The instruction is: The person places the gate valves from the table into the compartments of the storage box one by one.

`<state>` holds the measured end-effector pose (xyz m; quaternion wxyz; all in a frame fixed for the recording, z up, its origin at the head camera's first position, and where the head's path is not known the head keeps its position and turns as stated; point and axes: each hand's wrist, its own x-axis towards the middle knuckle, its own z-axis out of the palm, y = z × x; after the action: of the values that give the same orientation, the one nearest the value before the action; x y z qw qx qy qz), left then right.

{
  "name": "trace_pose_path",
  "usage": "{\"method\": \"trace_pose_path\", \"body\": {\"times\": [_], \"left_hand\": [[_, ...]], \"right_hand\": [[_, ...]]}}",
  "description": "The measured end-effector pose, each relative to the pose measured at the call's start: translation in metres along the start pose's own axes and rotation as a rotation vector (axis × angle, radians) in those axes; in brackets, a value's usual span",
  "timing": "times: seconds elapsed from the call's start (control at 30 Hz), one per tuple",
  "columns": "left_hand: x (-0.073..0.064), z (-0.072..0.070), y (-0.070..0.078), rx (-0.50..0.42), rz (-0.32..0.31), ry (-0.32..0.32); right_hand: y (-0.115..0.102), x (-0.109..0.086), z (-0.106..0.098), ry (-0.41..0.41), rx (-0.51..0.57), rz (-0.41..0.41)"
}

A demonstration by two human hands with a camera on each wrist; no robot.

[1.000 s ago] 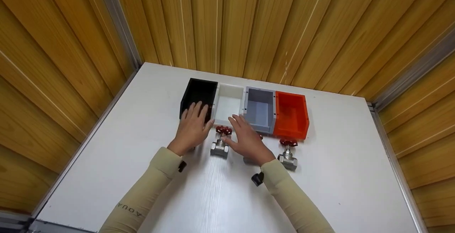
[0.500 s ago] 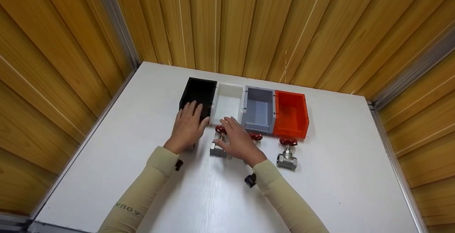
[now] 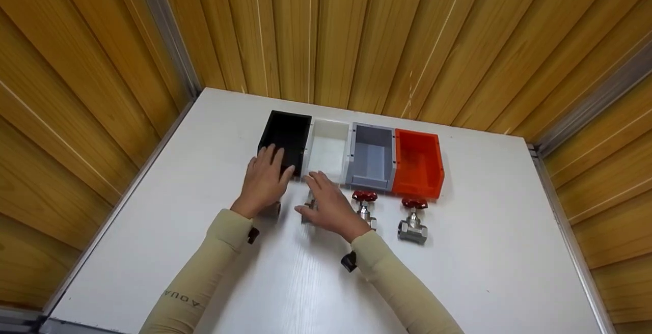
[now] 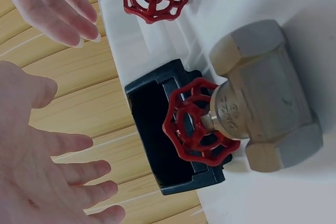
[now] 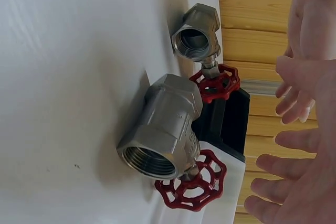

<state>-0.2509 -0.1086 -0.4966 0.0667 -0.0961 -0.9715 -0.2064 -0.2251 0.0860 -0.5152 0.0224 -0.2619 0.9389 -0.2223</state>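
Observation:
My left hand (image 3: 262, 181) hovers over the front of the black bin (image 3: 286, 133), its fingers spread and holding nothing. Beneath it lies a gate valve with a red handwheel (image 4: 197, 121); in the head view only an end of its metal body (image 3: 275, 210) shows. My right hand (image 3: 331, 205), fingers apart and slightly bent, is above a second gate valve (image 5: 163, 124), largely covered in the head view. A gap separates both hands from the valves in the wrist views. To the right lie two more gate valves, a partly covered one (image 3: 364, 211) and a fully visible one (image 3: 412, 228).
Right of the black bin stand a white bin (image 3: 327, 150), a grey bin (image 3: 372, 156) and an orange bin (image 3: 418, 163), side by side. They rest on a white table (image 3: 489, 252), with wood-look panel walls (image 3: 336, 38) around it.
Both hands have shifted left, the right one farther, from between the second and third valves to over the second. The third valve has come into fuller view. The valves and bins have stayed put.

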Motion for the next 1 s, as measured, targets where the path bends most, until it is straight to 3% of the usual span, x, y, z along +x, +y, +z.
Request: {"method": "trace_pose_path", "body": {"times": [0.4,1.0], "left_hand": [[0.003,0.001,-0.009,-0.031,-0.017,-0.016],[0.013,0.002,-0.024,-0.030,-0.054,-0.021]], "right_hand": [[-0.005,0.005,0.018,0.073,-0.025,-0.091],[-0.019,0.021,0.032,-0.033,-0.051,-0.074]]}}
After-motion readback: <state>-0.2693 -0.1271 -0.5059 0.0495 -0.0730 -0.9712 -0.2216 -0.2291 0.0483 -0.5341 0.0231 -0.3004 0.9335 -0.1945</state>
